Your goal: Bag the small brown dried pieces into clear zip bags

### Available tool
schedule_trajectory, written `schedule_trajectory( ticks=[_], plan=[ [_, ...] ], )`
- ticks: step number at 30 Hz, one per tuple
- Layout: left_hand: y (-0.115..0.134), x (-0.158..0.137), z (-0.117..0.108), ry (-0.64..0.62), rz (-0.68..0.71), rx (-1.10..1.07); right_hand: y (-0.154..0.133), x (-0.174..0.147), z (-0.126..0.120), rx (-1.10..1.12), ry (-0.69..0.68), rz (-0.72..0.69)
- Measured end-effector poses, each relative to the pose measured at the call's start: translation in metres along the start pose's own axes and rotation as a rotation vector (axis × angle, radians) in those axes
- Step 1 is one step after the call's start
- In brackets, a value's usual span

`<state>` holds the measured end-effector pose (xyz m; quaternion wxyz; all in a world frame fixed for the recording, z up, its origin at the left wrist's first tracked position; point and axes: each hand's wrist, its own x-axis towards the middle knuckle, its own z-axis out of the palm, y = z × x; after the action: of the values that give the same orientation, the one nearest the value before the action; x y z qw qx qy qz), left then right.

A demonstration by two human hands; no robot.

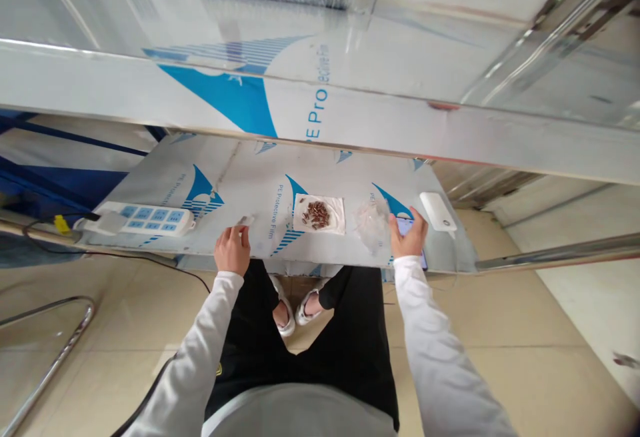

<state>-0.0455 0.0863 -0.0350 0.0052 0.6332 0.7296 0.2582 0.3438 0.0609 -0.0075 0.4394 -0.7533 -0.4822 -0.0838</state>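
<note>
My left hand (233,250) is at the front edge of the film-covered metal shelf, fingers curled. A small clear plastic piece (246,220) shows at its fingertips; what lies inside the fingers is hidden. My right hand (410,236) reaches over a phone (405,225), thumb on one side and fingers on the other, its screen partly showing between them. Beside that hand lies a crumpled clear plastic bag (371,224). Between my hands, a pile of small brown capsule-like pieces (317,215) rests on a white square sheet or pouch (337,216).
A white power strip (153,218) with blue sockets sits at the left end, its black cable (145,257) hanging over the front edge. At the right is a white power bank-like box (437,211) with a thin cable. An upper shelf (380,114) overhangs the back.
</note>
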Motion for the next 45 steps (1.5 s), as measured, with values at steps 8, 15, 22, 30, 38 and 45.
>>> schedule_trajectory(
  ticks=[8,15,22,30,38,45],
  plan=[
    [0.089,-0.096,-0.08,-0.244,-0.362,-0.935,-0.15,-0.138,-0.059,0.661,-0.588,0.177],
    [0.088,-0.115,-0.084,-0.637,-0.548,-1.292,-0.16,-0.162,-0.054,0.67,-0.645,0.259],
    [0.084,-0.109,-0.085,-0.764,-0.53,-1.304,-0.155,-0.16,-0.068,0.663,-0.726,0.19],
    [0.076,-0.112,-0.088,-0.809,-0.336,-1.15,-0.146,-0.147,-0.069,0.633,-0.883,0.103],
    [0.082,-0.114,-0.097,-0.658,-0.106,-0.616,-0.136,-0.155,-0.068,0.147,-0.729,-0.325],
    [0.082,-0.113,-0.109,-0.609,-0.069,-0.542,-0.135,-0.144,-0.075,0.211,-0.662,-0.267]
  ],
)
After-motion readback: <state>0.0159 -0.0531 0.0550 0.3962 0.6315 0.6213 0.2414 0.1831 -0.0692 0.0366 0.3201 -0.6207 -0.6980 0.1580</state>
